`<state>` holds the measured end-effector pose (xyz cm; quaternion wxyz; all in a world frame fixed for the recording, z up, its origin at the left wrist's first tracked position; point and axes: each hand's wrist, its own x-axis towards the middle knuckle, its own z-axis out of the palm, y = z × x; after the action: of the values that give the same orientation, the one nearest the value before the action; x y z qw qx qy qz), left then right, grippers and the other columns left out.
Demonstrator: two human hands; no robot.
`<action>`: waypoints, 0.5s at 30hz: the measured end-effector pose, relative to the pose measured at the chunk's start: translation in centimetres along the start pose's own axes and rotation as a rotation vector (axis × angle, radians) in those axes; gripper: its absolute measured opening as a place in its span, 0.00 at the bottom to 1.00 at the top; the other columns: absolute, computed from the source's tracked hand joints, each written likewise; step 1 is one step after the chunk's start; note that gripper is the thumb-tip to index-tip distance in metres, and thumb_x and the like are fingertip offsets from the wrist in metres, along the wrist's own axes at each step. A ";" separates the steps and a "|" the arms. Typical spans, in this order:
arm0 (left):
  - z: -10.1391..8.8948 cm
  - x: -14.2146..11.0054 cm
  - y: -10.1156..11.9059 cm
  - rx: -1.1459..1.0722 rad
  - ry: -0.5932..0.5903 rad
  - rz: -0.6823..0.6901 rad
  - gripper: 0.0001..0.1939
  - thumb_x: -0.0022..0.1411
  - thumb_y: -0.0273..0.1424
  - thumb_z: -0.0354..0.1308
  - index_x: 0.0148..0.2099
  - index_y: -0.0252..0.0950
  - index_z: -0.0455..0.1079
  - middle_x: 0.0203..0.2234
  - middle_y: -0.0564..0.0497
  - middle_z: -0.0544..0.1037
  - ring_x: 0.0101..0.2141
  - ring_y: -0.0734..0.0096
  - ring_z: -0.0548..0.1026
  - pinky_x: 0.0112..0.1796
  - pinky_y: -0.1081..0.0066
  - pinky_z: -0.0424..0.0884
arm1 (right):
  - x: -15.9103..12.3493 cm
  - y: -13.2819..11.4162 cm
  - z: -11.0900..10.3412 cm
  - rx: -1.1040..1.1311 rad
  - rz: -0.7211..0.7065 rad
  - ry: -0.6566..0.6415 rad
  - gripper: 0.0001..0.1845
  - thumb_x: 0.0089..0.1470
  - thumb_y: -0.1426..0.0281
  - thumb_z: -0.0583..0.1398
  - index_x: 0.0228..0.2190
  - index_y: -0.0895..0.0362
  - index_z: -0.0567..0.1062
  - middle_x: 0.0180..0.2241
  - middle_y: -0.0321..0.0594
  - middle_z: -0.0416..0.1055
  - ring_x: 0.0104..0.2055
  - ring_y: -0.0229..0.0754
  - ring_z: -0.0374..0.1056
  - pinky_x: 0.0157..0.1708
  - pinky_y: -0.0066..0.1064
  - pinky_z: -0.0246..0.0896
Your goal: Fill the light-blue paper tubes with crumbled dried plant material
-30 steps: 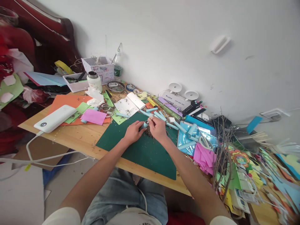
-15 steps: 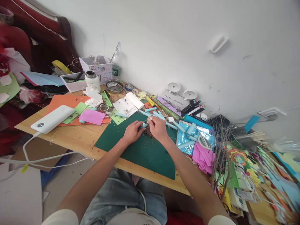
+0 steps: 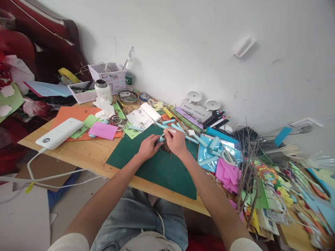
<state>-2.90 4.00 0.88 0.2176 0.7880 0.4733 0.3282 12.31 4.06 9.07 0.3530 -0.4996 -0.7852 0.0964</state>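
My left hand (image 3: 149,147) is closed around a short light blue paper tube (image 3: 161,138), which stands on the green cutting mat (image 3: 154,170). Over the tube's open top is my right hand (image 3: 176,140), its fingers pinched on a slim white stick-like object (image 3: 171,130). The object's lower end points at the tube's mouth; its exact kind is too small to tell. A small heap of brown crumbly bits (image 3: 165,147) lies on the mat between the hands, and loose crumbs are scattered around it.
More light blue tubes (image 3: 208,161) lie to the right, near pink paper (image 3: 228,174) and upright dry twigs (image 3: 247,170). On the left are a white power bank (image 3: 59,133) with a cable, orange paper (image 3: 65,116) and a white bottle (image 3: 103,91). A wall rises behind.
My right hand has tilted at the tube's mouth, and more of the white object now shows above its fingers. The left hand keeps the tube in place.
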 end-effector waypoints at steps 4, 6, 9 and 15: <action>0.0 0.0 0.0 0.003 -0.001 -0.001 0.14 0.66 0.40 0.49 0.49 0.40 0.68 0.35 0.48 0.72 0.32 0.67 0.72 0.32 0.71 0.66 | 0.4 -0.4 -0.1 0.020 0.039 -0.015 0.16 0.62 0.66 0.52 0.23 0.55 0.71 0.24 0.39 0.72 0.27 0.40 0.66 0.31 0.30 0.58; 0.0 0.0 0.0 0.006 0.000 0.003 0.14 0.66 0.41 0.49 0.48 0.40 0.68 0.35 0.49 0.71 0.32 0.67 0.71 0.32 0.71 0.66 | 0.6 -0.5 -0.2 0.040 0.052 -0.032 0.16 0.61 0.66 0.53 0.22 0.55 0.70 0.22 0.38 0.71 0.26 0.40 0.65 0.30 0.29 0.57; 0.1 0.0 0.0 0.002 0.005 0.003 0.14 0.66 0.40 0.50 0.48 0.40 0.68 0.35 0.49 0.71 0.32 0.68 0.71 0.31 0.71 0.65 | 0.5 -0.4 -0.5 0.058 0.057 -0.068 0.16 0.61 0.66 0.53 0.22 0.55 0.69 0.21 0.36 0.69 0.24 0.39 0.63 0.28 0.29 0.55; 0.2 0.1 -0.1 -0.002 0.011 -0.006 0.14 0.66 0.41 0.51 0.48 0.40 0.68 0.35 0.49 0.72 0.32 0.67 0.72 0.32 0.71 0.66 | 0.1 -0.4 -1.3 0.017 0.047 -0.081 0.17 0.61 0.67 0.53 0.21 0.55 0.68 0.20 0.36 0.67 0.23 0.39 0.61 0.27 0.30 0.52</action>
<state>-2.80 4.08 0.71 0.2166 0.7845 0.4766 0.3325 12.89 3.67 10.28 0.3227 -0.5107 -0.7860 0.1316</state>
